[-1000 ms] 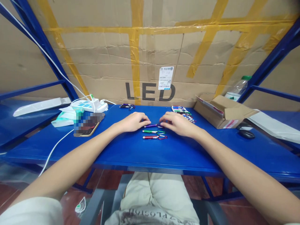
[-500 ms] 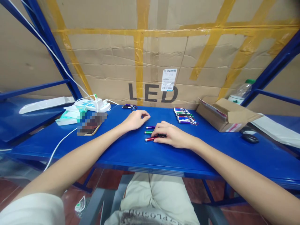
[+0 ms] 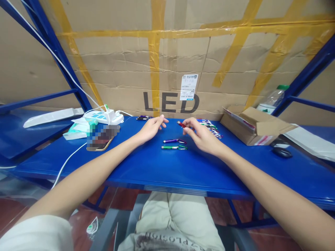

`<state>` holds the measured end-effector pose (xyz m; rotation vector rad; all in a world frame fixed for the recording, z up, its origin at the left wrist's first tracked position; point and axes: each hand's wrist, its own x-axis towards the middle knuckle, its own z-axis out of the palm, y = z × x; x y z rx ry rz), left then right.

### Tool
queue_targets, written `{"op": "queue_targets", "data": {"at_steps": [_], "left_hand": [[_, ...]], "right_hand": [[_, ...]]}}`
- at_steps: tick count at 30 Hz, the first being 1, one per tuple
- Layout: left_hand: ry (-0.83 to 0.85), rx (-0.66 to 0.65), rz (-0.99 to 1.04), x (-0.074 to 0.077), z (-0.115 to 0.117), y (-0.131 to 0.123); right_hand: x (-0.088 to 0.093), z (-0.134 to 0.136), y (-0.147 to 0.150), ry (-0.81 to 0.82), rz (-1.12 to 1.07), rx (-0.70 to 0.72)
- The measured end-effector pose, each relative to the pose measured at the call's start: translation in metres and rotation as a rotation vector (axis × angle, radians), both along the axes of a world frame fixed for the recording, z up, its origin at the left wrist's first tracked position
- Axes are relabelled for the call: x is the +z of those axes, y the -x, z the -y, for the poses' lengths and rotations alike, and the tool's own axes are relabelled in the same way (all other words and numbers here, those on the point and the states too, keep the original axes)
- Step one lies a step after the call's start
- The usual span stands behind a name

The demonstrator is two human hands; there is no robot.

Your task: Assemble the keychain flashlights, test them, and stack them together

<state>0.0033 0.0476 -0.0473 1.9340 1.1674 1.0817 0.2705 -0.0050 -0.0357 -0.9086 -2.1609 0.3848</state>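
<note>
My right hand (image 3: 200, 135) is raised over the table, its thumb and fingers pinching a red keychain flashlight (image 3: 180, 124), whose silver tip points left. Most of its body is hidden by the fingers. To the left, my left hand (image 3: 154, 128) hovers near the table with its fingers loosely apart and nothing in them. Between and below the hands, a purple keychain flashlight (image 3: 170, 141) and a green keychain flashlight (image 3: 170, 147) lie side by side, each with a carabiner clip at its right end. Partly behind my right hand is a row of several flashlights (image 3: 209, 124).
Against the cardboard wall lie a few dark flashlights (image 3: 143, 118). On the left are a phone (image 3: 104, 137), a tissue pack (image 3: 78, 129) and a white power strip (image 3: 115, 119). An open cardboard box (image 3: 246, 127), a black mouse (image 3: 282, 152) and a plastic bottle (image 3: 274, 97) stand right.
My right hand has picked the red flashlight off the table and lifted it up and away. The purple and green ones stay put. My left hand has opened its fingers slightly.
</note>
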Motion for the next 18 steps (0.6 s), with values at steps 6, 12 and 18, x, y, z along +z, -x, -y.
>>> {"op": "queue_targets", "data": {"at_steps": [6,12,18], "left_hand": [[0.164,-0.022,0.271,0.003,0.0014,-0.0035],[0.246,-0.006,0.387,0.0073,0.0043,-0.0059],[0.275,-0.043,0.413,0.0092,0.0073,-0.0052]], "right_hand": [[-0.0022,-0.0084,-0.0044,0.016,0.077,-0.112],[-0.0049,-0.0063,-0.0024,0.005,0.241,-0.134],[-0.005,-0.004,-0.0041,-0.014,0.287,-0.013]]}}
